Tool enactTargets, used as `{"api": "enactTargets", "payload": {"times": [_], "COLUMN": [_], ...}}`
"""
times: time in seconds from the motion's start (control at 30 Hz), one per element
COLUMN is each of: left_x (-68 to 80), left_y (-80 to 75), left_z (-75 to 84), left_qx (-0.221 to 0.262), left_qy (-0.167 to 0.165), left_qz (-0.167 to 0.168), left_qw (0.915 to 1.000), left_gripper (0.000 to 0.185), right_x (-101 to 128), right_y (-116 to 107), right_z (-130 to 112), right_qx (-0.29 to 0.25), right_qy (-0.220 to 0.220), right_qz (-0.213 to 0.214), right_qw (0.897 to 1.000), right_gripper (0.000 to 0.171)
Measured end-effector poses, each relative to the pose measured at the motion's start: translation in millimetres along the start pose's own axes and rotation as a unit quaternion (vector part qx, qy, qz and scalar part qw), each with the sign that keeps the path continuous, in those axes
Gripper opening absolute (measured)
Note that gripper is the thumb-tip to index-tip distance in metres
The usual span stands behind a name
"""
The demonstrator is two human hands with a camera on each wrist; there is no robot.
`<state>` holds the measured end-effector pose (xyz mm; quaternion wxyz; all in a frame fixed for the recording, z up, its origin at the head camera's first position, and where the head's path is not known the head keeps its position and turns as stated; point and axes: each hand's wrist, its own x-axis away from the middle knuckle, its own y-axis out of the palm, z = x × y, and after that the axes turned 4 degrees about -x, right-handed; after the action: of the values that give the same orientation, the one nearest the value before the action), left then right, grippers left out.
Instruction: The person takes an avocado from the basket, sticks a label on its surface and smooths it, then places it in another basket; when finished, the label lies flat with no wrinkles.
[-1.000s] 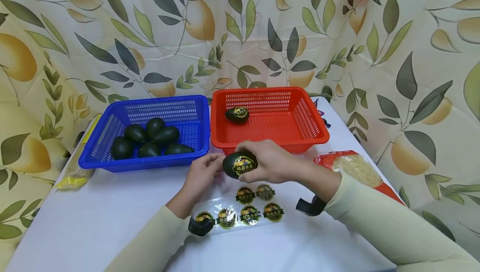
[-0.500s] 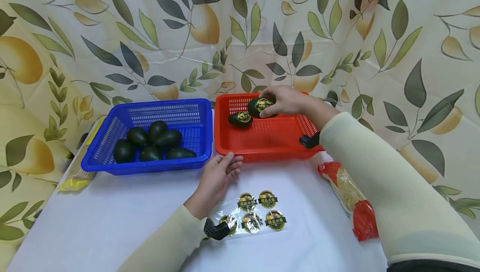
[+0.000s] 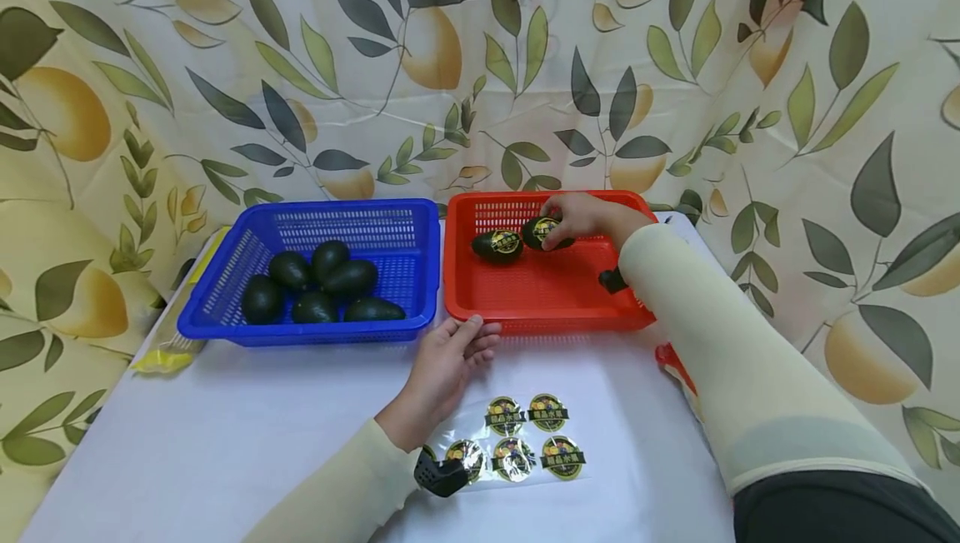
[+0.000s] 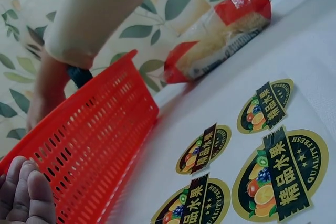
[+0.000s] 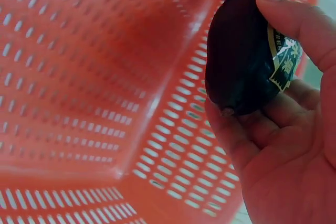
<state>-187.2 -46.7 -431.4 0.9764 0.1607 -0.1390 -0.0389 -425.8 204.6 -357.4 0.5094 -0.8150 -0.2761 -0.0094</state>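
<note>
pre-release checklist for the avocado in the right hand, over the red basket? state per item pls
1. Right hand grips the stickered avocado, fingers curled round it: ok.
2. Avocado is inside the red basket, not over the rim: ok.
3. It rests on the basket floor: cannot tell, its underside is hidden in both views.
4. Clearance from the other stickered avocado: ok in the head view, they lie side by side; touching or not, cannot tell.
5. Sticker on the held avocado is stuck flat: cannot tell, only part of it shows.
6. Left hand is out of the way, at the basket's front wall: ok.
</note>
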Motion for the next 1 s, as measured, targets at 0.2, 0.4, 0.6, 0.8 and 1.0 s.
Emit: {"api": "enactTargets", "payload": {"times": [0.2, 0.4, 0.6, 0.8, 1.0], "left_x": [1.5, 1.6, 2.7, 0.9, 2.9], "left_y": [-0.5, -1.2, -1.8, -3.2, -17.1], "left_z": [-2.0, -3.1, 1.2, 3.2, 2.2], "left_qx": [0.003, 0.000, -0.011, -0.018, -0.031], "left_qy": [0.006, 0.001, 0.006, 0.009, -0.010], "left_qz": [-0.006, -0.009, -0.004, -0.005, -0.006], "left_qw": [1.0000, 1.0000, 0.9999, 0.9998, 0.9994], "left_gripper": [0.031, 0.031, 0.031, 0.028, 0.026], "right_x": [-5, -6, -7, -3, 7], "right_y": [12, 20, 20, 18, 13], "right_z": [9, 9, 5, -4, -23], "right_qx": [-0.017, 0.033, 0.050, 0.066, 0.108], "right_qy": [0.021, -0.003, 0.001, 0.010, -0.001], "right_qz": [-0.013, -0.009, 0.022, 0.024, 0.044], "right_qw": [1.000, 0.999, 0.999, 0.997, 0.993], "right_gripper": [0.056, 0.062, 0.067, 0.074, 0.075]}}
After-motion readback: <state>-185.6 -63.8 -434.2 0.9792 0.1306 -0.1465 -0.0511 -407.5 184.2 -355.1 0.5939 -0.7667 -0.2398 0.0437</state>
